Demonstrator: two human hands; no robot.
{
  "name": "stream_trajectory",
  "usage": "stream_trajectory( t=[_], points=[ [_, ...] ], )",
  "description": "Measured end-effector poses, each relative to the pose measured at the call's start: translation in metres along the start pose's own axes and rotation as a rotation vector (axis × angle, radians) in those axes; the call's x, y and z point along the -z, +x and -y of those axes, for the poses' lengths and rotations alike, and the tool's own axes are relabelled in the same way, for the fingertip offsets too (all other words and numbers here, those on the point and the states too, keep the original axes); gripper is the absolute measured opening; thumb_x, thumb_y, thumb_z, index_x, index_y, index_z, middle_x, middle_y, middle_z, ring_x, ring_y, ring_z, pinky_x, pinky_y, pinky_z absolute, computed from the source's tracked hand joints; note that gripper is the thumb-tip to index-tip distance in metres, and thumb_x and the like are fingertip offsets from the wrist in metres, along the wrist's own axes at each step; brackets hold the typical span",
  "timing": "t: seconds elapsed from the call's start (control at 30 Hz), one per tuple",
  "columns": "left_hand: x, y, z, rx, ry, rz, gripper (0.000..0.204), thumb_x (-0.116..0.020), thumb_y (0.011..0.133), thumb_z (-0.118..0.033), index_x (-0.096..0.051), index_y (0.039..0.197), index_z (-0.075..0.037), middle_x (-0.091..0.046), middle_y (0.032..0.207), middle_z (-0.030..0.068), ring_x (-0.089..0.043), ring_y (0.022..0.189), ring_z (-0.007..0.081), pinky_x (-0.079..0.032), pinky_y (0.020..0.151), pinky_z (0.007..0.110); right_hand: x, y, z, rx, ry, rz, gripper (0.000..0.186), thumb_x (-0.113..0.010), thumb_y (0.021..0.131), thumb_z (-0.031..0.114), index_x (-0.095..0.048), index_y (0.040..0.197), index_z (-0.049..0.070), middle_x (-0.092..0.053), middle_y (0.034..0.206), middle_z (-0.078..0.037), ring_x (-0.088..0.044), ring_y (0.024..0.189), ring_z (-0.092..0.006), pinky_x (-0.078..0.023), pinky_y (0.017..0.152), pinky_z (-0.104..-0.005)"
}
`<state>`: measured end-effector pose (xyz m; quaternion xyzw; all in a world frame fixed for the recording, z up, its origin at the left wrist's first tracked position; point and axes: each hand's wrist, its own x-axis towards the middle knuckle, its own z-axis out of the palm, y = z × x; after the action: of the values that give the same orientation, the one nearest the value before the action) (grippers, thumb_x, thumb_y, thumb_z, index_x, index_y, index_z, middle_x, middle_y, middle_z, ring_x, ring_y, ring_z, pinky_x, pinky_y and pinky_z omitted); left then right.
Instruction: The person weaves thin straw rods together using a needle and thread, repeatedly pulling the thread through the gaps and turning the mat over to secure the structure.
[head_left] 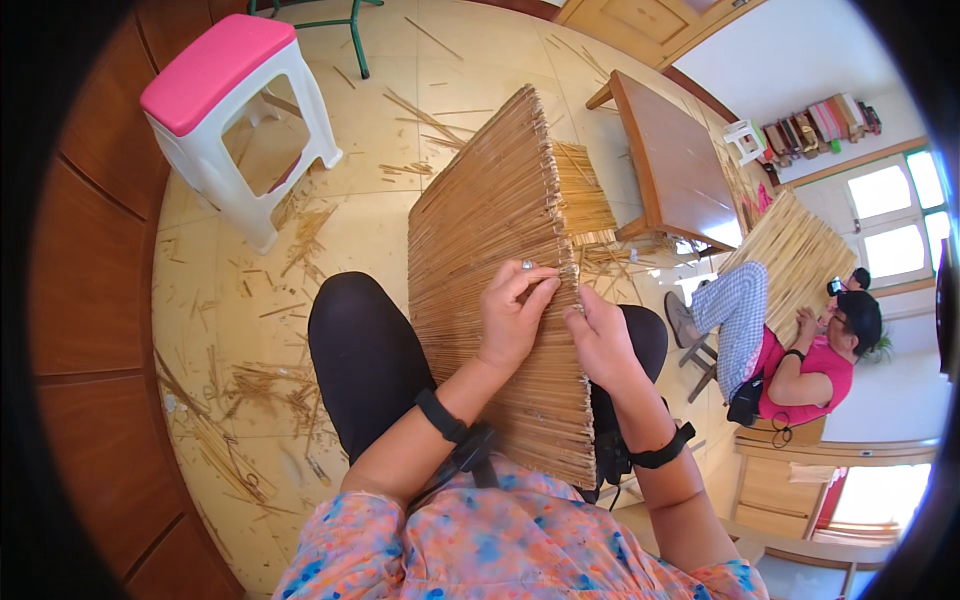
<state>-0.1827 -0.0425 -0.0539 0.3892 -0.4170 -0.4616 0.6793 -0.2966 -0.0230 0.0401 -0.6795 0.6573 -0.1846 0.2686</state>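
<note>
**Pinching a straw at the mat's edge**

Here: left hand (pixel 515 318) pinched narrow on one straw (pixel 548 272). Right hand (pixel 598 335) curled on the straw mat's (pixel 490 230) edge, steadying. Mat propped on lap, tilted toward 12 o'clock. Stool (pixel 232 110) at 10; seated co-worker (pixel 800 350) at 3.

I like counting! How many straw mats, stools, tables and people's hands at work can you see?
Straw mats: 2, one on the lap, one with the other person
Stools: 2, pink-topped, small white
Tables: 1
Hands at work: 3, left hand, right hand, other person's hand
Total: 8
</note>
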Motion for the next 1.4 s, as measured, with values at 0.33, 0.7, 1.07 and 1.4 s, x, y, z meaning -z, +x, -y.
stream_trajectory(
  t=[0.33, 0.7, 1.07, 1.4],
  points=[
    [-0.006, 0.002, 0.004, -0.100, 0.081, -0.047, 0.003, -0.068, 0.091, 0.000, -0.069, 0.094, 0.001, -0.064, 0.090, 0.0090, -0.061, 0.081, 0.0175, -0.049, 0.071, 0.028, 0.000, 0.034, 0.010, -0.003, -0.140, -0.154, 0.040, -0.058, 0.099, 0.026, -0.061, 0.074, -0.005, -0.054, 0.060, -0.022, -0.052, 0.053, -0.0338, -0.044, 0.057, -0.0423],
    [0.034, 0.010, -0.028, 0.210, -0.577, -0.152, 0.015, -0.044, 0.109, -0.017, -0.051, 0.109, -0.004, -0.063, 0.086, 0.0087, -0.066, 0.068, 0.0145, -0.055, 0.063, 0.024, 0.000, 0.029, 0.008, -0.093, -0.147, -0.168, 0.042, -0.058, 0.096, 0.024, -0.059, 0.068, -0.007, -0.056, 0.064, -0.028, -0.057, 0.060, -0.0439, -0.046, 0.062, -0.0488],
    [0.116, 0.050, -0.094, 0.094, -0.398, -0.235, 0.015, -0.055, 0.106, -0.018, -0.057, 0.101, -0.004, -0.047, 0.071, -0.0026, -0.044, 0.053, 0.0038, -0.033, 0.043, 0.019, 0.003, 0.025, 0.005, -0.135, -0.160, -0.110, 0.042, -0.057, 0.098, 0.026, -0.060, 0.071, -0.006, -0.056, 0.066, -0.027, -0.057, 0.062, -0.0437, -0.045, 0.062, -0.0495],
    [0.112, 0.056, -0.111, 0.102, 0.033, -0.123, 0.012, -0.052, 0.105, -0.015, -0.059, 0.103, -0.005, -0.058, 0.064, 0.0018, -0.050, 0.051, 0.0064, -0.040, 0.046, 0.021, -0.007, 0.031, 0.014, 0.035, -0.172, -0.106, 0.041, -0.059, 0.097, 0.025, -0.057, 0.069, -0.004, -0.054, 0.061, -0.023, -0.051, 0.056, -0.0388, -0.043, 0.057, -0.0453]
  ],
)
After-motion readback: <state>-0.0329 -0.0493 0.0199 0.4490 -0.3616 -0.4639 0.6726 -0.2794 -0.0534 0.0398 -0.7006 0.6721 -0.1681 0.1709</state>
